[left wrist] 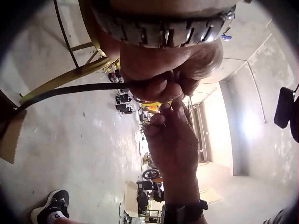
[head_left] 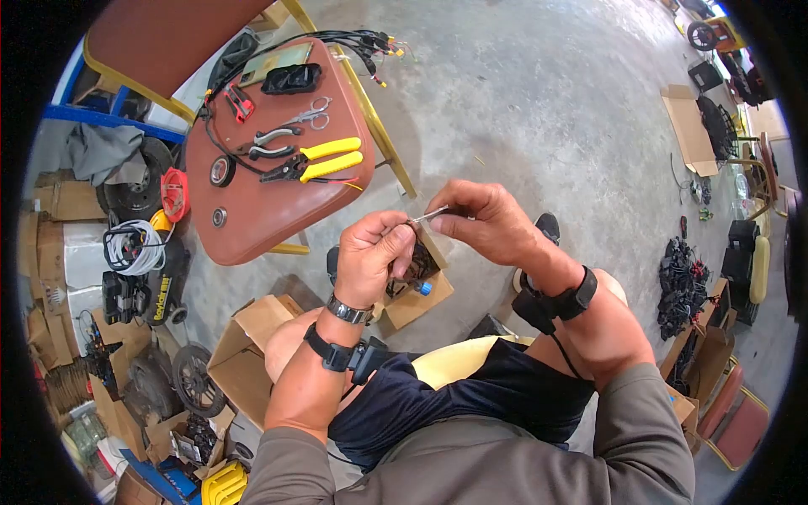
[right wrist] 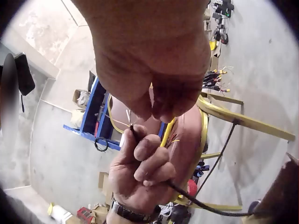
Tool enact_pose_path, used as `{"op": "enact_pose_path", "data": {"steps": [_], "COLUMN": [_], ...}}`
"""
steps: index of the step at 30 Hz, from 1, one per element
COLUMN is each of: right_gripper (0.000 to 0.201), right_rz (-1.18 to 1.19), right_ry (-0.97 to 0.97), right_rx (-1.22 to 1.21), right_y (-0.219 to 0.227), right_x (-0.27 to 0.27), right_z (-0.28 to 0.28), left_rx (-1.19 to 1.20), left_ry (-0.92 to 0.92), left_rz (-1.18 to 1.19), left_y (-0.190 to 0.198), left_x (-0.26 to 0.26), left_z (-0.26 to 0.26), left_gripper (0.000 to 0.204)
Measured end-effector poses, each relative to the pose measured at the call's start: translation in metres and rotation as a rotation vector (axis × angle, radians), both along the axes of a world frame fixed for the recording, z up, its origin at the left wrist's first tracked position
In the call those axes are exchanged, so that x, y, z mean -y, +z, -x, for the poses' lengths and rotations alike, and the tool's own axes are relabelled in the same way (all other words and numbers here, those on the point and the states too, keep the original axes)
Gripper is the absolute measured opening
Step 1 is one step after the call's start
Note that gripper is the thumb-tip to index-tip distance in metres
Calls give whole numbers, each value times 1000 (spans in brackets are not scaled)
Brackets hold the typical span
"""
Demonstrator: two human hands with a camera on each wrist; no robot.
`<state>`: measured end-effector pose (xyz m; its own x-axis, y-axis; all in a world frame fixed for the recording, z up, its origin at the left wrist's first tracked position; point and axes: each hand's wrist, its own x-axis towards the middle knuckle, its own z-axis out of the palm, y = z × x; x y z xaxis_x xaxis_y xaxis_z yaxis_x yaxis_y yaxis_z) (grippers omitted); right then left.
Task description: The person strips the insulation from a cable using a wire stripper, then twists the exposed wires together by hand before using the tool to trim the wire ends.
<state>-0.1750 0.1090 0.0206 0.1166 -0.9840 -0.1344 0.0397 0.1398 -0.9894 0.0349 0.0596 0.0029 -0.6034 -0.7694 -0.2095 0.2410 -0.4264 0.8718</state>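
Note:
My left hand (head_left: 374, 257) grips a black cable (left wrist: 70, 89) near its end, with the length trailing out below the fist. Thin pale wires (right wrist: 129, 115) stick out of the cable's end, just past the left thumb and forefinger. My right hand (head_left: 488, 220) faces it in the head view, thumb and forefinger pinching a slim, partly silvery, partly dark piece (head_left: 439, 212) at those wires. The right fingers hide most of that piece, and I cannot tell exactly what it is. Both hands are held above the floor, in front of the lap.
A brown chair seat (head_left: 252, 227) at the left bears yellow-handled wire strippers (head_left: 332, 160), pliers (head_left: 273, 143), scissors (head_left: 316, 114), a red cutter (head_left: 239, 103), a tape roll (head_left: 221, 171) and a cable bundle (head_left: 337, 38). An open cardboard box (head_left: 417, 307) stands below the hands.

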Motion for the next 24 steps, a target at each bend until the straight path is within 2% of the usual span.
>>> {"op": "enact_pose_path", "data": {"steps": [4, 7, 11, 16, 24], "right_gripper": [14, 13, 13, 15, 10], "right_rz": [-158, -182, -197, -201, -160], "right_ry": [-53, -46, -51, -68, -57], "right_rx": [203, 302, 335, 312, 194], "right_y": [-4, -2, 4, 6, -9], "right_x": [-5, -10, -13, -14, -5], "right_z": [-16, -24, -26, -26, -17], "left_rx": [-19, 1, 93, 109, 60], "left_ry": [42, 100, 155, 172, 151], "left_rz": [16, 81, 98, 157, 24], "left_y": [-5, -9, -8, -8, -2], "left_x": [1, 0, -4, -3, -4], "left_z": [1, 4, 10, 11, 7], "left_gripper": [12, 14, 13, 14, 15]}}
